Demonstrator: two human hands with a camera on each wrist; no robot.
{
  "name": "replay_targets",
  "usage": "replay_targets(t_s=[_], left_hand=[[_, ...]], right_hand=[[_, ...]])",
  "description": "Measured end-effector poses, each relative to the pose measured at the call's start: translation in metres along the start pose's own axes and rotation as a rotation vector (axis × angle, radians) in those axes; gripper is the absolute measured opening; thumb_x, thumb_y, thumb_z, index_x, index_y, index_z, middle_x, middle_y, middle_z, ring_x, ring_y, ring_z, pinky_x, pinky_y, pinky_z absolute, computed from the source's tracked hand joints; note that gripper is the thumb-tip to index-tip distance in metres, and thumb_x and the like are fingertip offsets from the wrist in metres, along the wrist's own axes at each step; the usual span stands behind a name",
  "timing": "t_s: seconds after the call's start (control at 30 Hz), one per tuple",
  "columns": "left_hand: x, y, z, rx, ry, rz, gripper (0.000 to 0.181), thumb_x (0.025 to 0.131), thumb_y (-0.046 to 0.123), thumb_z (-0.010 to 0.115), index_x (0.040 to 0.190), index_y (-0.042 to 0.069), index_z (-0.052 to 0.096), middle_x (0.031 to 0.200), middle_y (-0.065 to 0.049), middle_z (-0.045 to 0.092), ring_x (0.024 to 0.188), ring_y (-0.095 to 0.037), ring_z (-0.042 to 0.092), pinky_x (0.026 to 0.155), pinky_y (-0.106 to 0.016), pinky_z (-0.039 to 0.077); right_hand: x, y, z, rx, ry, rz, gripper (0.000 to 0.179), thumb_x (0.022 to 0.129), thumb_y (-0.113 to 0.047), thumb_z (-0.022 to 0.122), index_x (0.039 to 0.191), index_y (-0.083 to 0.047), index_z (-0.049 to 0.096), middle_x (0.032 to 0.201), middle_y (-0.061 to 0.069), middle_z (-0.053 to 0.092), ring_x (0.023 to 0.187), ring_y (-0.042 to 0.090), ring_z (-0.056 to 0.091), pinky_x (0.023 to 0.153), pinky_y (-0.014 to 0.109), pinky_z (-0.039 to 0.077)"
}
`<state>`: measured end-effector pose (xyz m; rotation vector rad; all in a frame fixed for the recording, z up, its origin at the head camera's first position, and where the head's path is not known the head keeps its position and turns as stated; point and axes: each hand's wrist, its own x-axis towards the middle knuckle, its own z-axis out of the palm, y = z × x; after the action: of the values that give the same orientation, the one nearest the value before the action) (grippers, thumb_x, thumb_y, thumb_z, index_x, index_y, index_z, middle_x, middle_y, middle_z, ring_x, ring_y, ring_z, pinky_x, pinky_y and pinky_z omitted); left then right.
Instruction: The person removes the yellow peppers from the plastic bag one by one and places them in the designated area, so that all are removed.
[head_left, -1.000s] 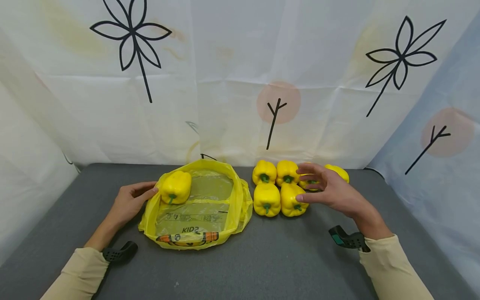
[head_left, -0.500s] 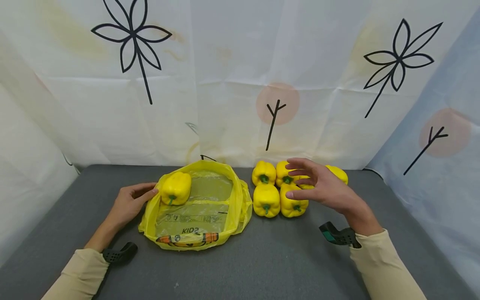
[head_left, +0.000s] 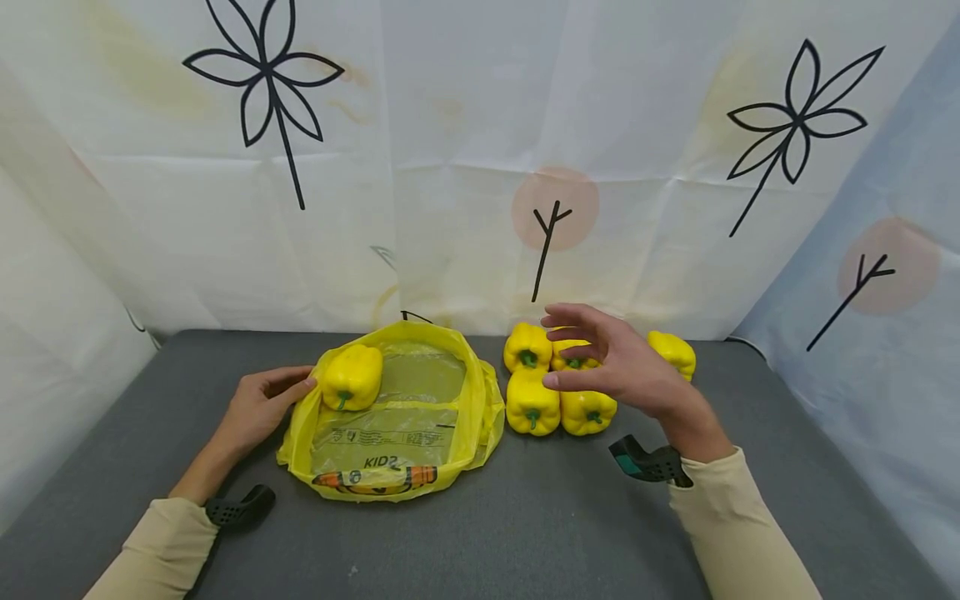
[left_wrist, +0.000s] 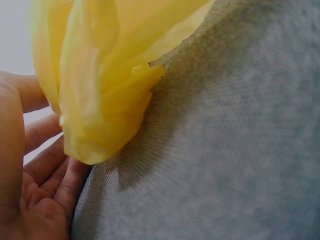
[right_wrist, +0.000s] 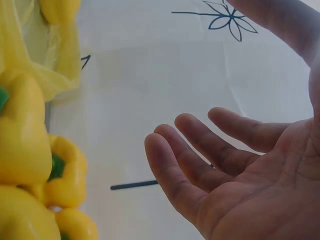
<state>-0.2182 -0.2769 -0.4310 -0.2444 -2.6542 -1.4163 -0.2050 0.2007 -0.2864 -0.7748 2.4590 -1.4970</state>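
Observation:
A yellow plastic bag lies on the table with its mouth spread wide. One yellow bell pepper rests inside at its left side. My left hand pinches the bag's left rim; in the left wrist view the yellow film covers some fingertips. Over the pepper group to the right of the bag hovers my right hand, fingers spread and nothing held. Beneath it are a front-left pepper, a front-right pepper and a back-left pepper, with more partly hidden behind the hand.
Another yellow pepper sits at the back right, beyond my right wrist. The grey table ends at a white printed cloth hung behind. Black straps circle both wrists.
My right hand has moved left and slightly up over the peppers, and now covers different ones. My left hand, the bag and the peppers have stayed put.

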Motion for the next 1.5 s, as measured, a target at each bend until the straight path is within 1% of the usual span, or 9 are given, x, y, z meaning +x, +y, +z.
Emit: replay_targets(t_s=[0.13, 0.23, 0.43, 0.6, 0.77, 0.9, 1.13, 1.3, 1.5], left_hand=[[0.000, 0.000, 0.000, 0.008, -0.001, -0.004, 0.047, 0.106, 0.032, 0.059, 0.140, 0.000, 0.060, 0.135, -0.022, 0.062, 0.104, 0.017, 0.048, 0.082, -0.009, 0.046], [0.000, 0.000, -0.001, 0.008, 0.000, -0.005, 0.047, 0.106, 0.032, 0.058, 0.140, 0.000, 0.060, 0.135, -0.022, 0.062, 0.104, 0.017, 0.049, 0.082, -0.009, 0.046], [-0.002, 0.000, -0.001, -0.003, -0.001, -0.006, 0.047, 0.106, 0.032, 0.059, 0.140, 0.000, 0.060, 0.135, -0.021, 0.062, 0.103, 0.016, 0.050, 0.083, -0.009, 0.046], [-0.002, 0.000, -0.001, 0.002, -0.005, -0.014, 0.048, 0.106, 0.033, 0.058, 0.141, 0.001, 0.059, 0.136, -0.021, 0.061, 0.104, 0.016, 0.049, 0.083, -0.009, 0.046], [-0.001, -0.001, -0.001, 0.013, -0.009, -0.021, 0.048, 0.106, 0.034, 0.058, 0.141, 0.002, 0.060, 0.136, -0.020, 0.061, 0.106, 0.014, 0.049, 0.083, -0.010, 0.046], [-0.001, 0.000, -0.001, 0.013, -0.010, -0.023, 0.048, 0.106, 0.034, 0.058, 0.141, 0.002, 0.060, 0.137, -0.020, 0.061, 0.106, 0.014, 0.048, 0.083, -0.010, 0.046], [-0.002, 0.002, -0.001, -0.003, -0.003, -0.018, 0.048, 0.105, 0.034, 0.059, 0.140, 0.001, 0.060, 0.135, -0.021, 0.062, 0.103, 0.015, 0.050, 0.083, -0.010, 0.047], [-0.001, 0.002, -0.001, 0.006, -0.009, -0.030, 0.050, 0.105, 0.036, 0.058, 0.141, 0.001, 0.060, 0.136, -0.021, 0.062, 0.104, 0.014, 0.049, 0.083, -0.011, 0.047], [-0.002, 0.003, 0.000, -0.006, -0.004, -0.023, 0.049, 0.105, 0.035, 0.059, 0.140, 0.001, 0.060, 0.135, -0.021, 0.062, 0.103, 0.015, 0.050, 0.083, -0.010, 0.047]], right_hand=[[0.006, -0.006, 0.005, 0.009, 0.007, -0.017, 0.075, 0.090, -0.016, 0.079, 0.154, -0.010, 0.040, 0.152, 0.011, 0.044, 0.137, 0.033, 0.045, 0.111, 0.057, 0.036], [0.011, -0.011, 0.009, 0.030, 0.021, -0.035, 0.072, 0.091, -0.015, 0.078, 0.153, -0.009, 0.042, 0.151, 0.011, 0.045, 0.136, 0.031, 0.045, 0.112, 0.056, 0.035], [0.021, -0.021, 0.020, 0.105, 0.032, -0.091, 0.071, 0.090, -0.011, 0.078, 0.152, -0.007, 0.043, 0.149, 0.013, 0.046, 0.135, 0.034, 0.045, 0.112, 0.051, 0.037], [0.029, -0.028, 0.030, 0.136, 0.050, -0.135, 0.069, 0.089, -0.010, 0.079, 0.150, -0.006, 0.046, 0.146, 0.012, 0.050, 0.133, 0.032, 0.048, 0.111, 0.049, 0.039], [0.037, -0.031, 0.038, 0.160, 0.053, -0.172, 0.068, 0.090, -0.012, 0.079, 0.149, -0.007, 0.046, 0.145, 0.013, 0.050, 0.132, 0.029, 0.049, 0.110, 0.048, 0.041], [0.042, -0.034, 0.044, 0.191, 0.048, -0.184, 0.067, 0.091, -0.014, 0.078, 0.149, -0.008, 0.047, 0.144, 0.010, 0.051, 0.133, 0.029, 0.048, 0.110, 0.046, 0.041], [0.052, -0.043, 0.055, 0.251, 0.041, -0.204, 0.063, 0.091, -0.006, 0.074, 0.148, -0.006, 0.047, 0.143, 0.010, 0.051, 0.132, 0.027, 0.049, 0.110, 0.044, 0.041], [0.059, -0.049, 0.063, 0.290, 0.043, -0.225, 0.063, 0.090, -0.004, 0.073, 0.148, -0.006, 0.047, 0.142, 0.010, 0.052, 0.131, 0.026, 0.050, 0.110, 0.043, 0.041], [0.066, -0.055, 0.072, 0.337, 0.048, -0.250, 0.063, 0.090, -0.005, 0.073, 0.147, -0.006, 0.048, 0.142, 0.009, 0.053, 0.132, 0.028, 0.049, 0.110, 0.043, 0.041]])
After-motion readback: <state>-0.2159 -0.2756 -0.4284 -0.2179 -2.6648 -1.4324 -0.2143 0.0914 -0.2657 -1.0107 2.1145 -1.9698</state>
